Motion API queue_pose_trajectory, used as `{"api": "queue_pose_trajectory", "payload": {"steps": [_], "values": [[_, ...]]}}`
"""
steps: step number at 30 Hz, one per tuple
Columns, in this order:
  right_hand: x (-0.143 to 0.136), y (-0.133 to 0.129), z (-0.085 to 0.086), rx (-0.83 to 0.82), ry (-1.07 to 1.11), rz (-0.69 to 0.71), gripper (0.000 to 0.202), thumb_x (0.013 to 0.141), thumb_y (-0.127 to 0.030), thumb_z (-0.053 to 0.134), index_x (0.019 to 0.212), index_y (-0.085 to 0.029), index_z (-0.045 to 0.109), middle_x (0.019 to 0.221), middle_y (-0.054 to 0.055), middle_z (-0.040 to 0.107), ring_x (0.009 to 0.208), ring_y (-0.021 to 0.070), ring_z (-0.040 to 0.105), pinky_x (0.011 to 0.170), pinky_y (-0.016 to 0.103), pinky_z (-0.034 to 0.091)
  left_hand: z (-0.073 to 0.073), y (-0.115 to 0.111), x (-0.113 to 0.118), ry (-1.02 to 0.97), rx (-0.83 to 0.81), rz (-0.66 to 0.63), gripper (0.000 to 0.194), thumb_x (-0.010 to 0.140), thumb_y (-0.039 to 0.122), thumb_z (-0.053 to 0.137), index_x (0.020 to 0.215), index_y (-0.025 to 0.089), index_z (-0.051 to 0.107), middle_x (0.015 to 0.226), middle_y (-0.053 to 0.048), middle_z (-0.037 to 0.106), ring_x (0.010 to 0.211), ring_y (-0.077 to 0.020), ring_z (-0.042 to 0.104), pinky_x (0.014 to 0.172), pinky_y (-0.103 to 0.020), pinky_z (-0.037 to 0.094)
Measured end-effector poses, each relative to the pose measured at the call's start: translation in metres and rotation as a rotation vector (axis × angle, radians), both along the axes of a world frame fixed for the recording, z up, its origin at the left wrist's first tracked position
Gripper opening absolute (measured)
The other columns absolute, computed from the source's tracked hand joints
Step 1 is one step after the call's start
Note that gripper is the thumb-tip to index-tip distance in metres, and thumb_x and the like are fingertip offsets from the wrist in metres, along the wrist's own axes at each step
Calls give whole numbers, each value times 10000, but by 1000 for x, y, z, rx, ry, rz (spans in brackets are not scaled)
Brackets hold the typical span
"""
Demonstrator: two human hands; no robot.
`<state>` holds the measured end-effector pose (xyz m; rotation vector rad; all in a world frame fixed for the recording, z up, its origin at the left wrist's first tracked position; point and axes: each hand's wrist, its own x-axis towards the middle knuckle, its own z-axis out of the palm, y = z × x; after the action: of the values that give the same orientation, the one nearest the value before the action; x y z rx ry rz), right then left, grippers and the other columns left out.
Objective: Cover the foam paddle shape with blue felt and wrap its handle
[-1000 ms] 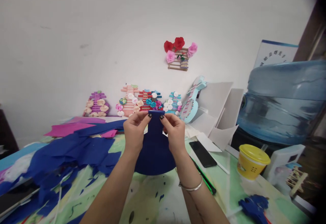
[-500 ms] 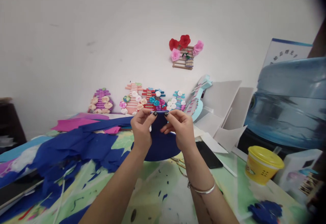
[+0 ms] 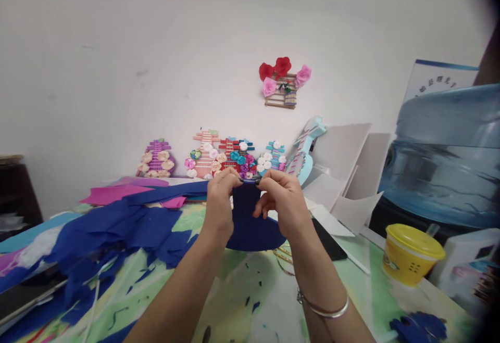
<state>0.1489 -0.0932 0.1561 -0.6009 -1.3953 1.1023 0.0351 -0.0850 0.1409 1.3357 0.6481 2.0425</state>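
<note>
Between my hands is a dark blue paper or felt cutout (image 3: 250,231), with a narrow neck at the top and a wide rounded bottom. My left hand (image 3: 221,202) pinches the left corner of its top edge between thumb and fingers. At the right corner of that edge, my right hand (image 3: 284,197) pinches with thumb and forefinger, its other fingers curled behind the thumb. The piece stands upright, facing me, and its left side is partly hidden by my left hand. Gold-coloured rings (image 3: 284,257) lie on the table just beyond my right wrist.
Crumpled blue sheets (image 3: 105,228) and pink sheets (image 3: 113,193) cover the left side. Flower-decorated guitar shapes (image 3: 205,158) lean along the wall. A black phone (image 3: 330,241), a yellow tub (image 3: 413,254), white boards (image 3: 339,150) and a large water bottle (image 3: 445,161) stand or lie at right.
Both hands sit slightly lower and further right in view, still pinching the blue cutout's top edge. My right hand has turned a little, its lower fingers more curled. The view has shifted slightly.
</note>
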Motion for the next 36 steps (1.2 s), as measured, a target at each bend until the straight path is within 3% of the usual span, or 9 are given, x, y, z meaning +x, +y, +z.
{"api": "queue_pose_trajectory", "payload": {"steps": [3, 6, 9, 12, 16, 21, 28, 33, 36], "values": [[0, -1, 0, 42, -32, -10, 155, 662, -235, 580, 565, -195, 466, 370, -81, 458, 335, 126, 568, 301, 157, 360, 4, -4, -6, 55, -67, 11, 116, 637, 206, 541, 537, 183, 486, 591, 18, 464, 590, -127, 441, 561, -255, 373], [2, 5, -2, 105, -32, -59, 149, 700, -262, 607, 608, -184, 520, 407, -61, 514, 372, 122, 585, 345, 171, 409, 7, -3, -12, 103, -87, 56, 84, 661, 238, 592, 608, 173, 587, 661, 5, 550, 668, -136, 507, 597, -246, 394], [7, 15, -4, 135, -14, -111, 175, 727, -316, 640, 662, -175, 559, 442, -52, 540, 401, 128, 604, 368, 183, 437, 9, 0, -18, 51, -17, 154, 166, 730, 311, 646, 785, 162, 695, 786, -27, 653, 765, -141, 582, 647, -232, 424], [12, 23, -4, 114, 10, -132, 197, 724, -342, 661, 695, -167, 574, 464, -47, 555, 415, 134, 617, 384, 193, 463, 13, 1, -26, -52, 62, 227, 220, 767, 353, 660, 839, 154, 721, 686, -15, 647, 642, -100, 578, 579, -201, 419], [18, 31, -4, 81, 24, -165, 215, 729, -358, 657, 733, -160, 575, 479, -39, 571, 443, 146, 641, 405, 199, 485, 17, -1, -38, -143, 59, 155, 189, 690, 304, 747, 766, 133, 725, 596, -8, 641, 470, -60, 517, 453, -176, 389], [22, 43, -9, 128, 11, -236, 252, 756, -397, 644, 793, -153, 593, 546, -30, 598, 449, 132, 642, 387, 185, 457, 18, 1, -47, -165, 46, 160, 138, 573, 220, 799, 631, 146, 698, 598, -23, 679, 479, -85, 583, 425, -166, 425], [22, 48, -12, 186, -11, -283, 227, 784, -385, 626, 792, -160, 599, 521, -27, 598, 451, 133, 640, 413, 195, 487, 14, 5, -46, -124, 5, 154, 140, 530, 184, 812, 585, 143, 690, 486, -18, 632, 379, -77, 529, 353, -156, 410], [21, 47, -12, 175, -9, -295, 223, 753, -370, 651, 803, -160, 596, 569, -23, 619, 468, 132, 643, 435, 210, 506, 13, 6, -41, -64, -76, 54, 232, 547, 199, 826, 749, 136, 733, 649, -63, 718, 581, -154, 682, 509, -210, 562], [21, 47, -12, 171, -18, -287, 197, 706, -304, 690, 798, -163, 587, 610, -24, 635, 477, 122, 642, 446, 204, 505, 13, 5, -40, -70, -78, 32, 268, 528, 191, 832, 770, 130, 734, 697, -68, 730, 639, -163, 701, 561, -215, 582]]}}
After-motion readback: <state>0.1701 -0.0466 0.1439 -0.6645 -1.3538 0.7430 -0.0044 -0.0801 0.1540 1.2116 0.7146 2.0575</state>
